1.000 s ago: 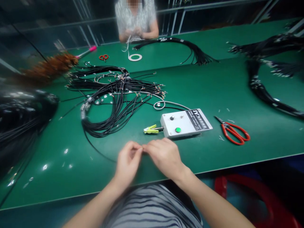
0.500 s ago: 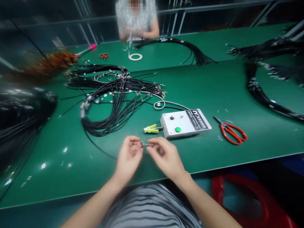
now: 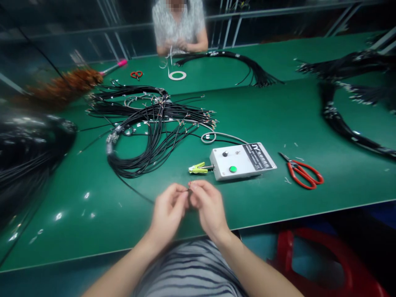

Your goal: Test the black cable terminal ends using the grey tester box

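Note:
Close to the table's front edge, my left hand [image 3: 169,208] pinches the end of a black cable [image 3: 136,191] that runs back to the coiled bundle. My right hand [image 3: 210,206] meets it fingertip to fingertip, closed on the thin wires [image 3: 189,184] at that cable's end. Fingers cover most of the wire ends. Just beyond my hands lies a white box [image 3: 241,161] with a knob, a green button and a yellow-green clip [image 3: 198,168] at its left side. A large bundle of black cables [image 3: 133,161] with bare ends rests behind, to the left.
Red-handled scissors [image 3: 305,173] lie right of the box amid small scraps. More black cables are heaped at the left [image 3: 27,152] and right [image 3: 349,123]. Across the table a person [image 3: 179,29] works near a white tape roll [image 3: 177,76]. A red stool [image 3: 284,251] stands below the right edge.
My right hand has moved left, against my left hand, and its fingers have closed on the wires at the cable's end. The things on the table stay in place.

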Motion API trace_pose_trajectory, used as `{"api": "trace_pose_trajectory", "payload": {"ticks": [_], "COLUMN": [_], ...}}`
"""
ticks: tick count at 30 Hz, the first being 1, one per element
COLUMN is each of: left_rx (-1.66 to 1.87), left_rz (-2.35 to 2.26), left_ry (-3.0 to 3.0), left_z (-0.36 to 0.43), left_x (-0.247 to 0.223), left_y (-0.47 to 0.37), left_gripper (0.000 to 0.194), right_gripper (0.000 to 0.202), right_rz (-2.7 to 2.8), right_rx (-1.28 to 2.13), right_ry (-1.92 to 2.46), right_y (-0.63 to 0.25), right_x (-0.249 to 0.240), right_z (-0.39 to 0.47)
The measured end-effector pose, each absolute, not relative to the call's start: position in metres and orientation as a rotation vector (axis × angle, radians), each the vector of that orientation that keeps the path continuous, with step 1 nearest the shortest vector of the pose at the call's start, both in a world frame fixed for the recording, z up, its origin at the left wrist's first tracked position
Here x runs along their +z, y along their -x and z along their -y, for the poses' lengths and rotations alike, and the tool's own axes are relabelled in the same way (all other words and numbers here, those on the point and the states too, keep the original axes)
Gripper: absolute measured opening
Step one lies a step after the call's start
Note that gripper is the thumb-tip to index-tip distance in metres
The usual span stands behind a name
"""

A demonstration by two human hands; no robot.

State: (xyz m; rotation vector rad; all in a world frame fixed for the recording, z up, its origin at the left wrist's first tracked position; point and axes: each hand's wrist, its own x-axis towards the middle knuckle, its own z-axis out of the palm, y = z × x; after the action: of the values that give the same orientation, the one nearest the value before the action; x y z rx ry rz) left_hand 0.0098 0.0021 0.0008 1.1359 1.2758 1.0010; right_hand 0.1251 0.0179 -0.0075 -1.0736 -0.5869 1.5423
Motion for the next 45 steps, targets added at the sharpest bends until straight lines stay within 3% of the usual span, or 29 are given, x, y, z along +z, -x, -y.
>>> {"api": "trace_pose_trajectory", "payload": {"ticks": [22, 26, 28, 34, 41, 45], "left_rx": [1.058, 1.064, 1.121, 1.184, 1.204, 1.169], "left_rz": [-1.272, -1.205, -1.185, -1.219, -1.449, -1.476], "left_ry": [-1.132, -1.223, -1.172, -0.985, -1.599, -1.609], "left_z": [-0.003, -0.008, -0.012, -0.009, -0.006, -0.01], "left_x": [0.003, 0.006, 0.005, 0.002, -0.005, -0.014], "left_y": [-0.009, -0.011, -0.013, -0.017, -0.01, -0.01], "left_gripper": [0.014, 0.021, 0.014, 0.012, 0.012, 0.012], "right_gripper": [0.017, 0.016, 0.017, 0.016, 0.015, 0.013], "right_rz": [0.732, 0.835, 0.869, 0.99, 1.403, 1.894], "right_rx": [1.601, 1.6, 1.579, 1.377, 1.1, 0.561], "right_ry": [1.107, 1.119, 1.128, 1.111, 1.143, 1.328], "right_y": [-0.134, -0.14, -0.142, -0.141, -0.157, -0.175], "right_x": [-0.005, -0.006, -0.008, -0.004, -0.008, -0.006], "right_z": [-0.017, -0.017, -0.016, -0.015, -0.019, -0.022]}}
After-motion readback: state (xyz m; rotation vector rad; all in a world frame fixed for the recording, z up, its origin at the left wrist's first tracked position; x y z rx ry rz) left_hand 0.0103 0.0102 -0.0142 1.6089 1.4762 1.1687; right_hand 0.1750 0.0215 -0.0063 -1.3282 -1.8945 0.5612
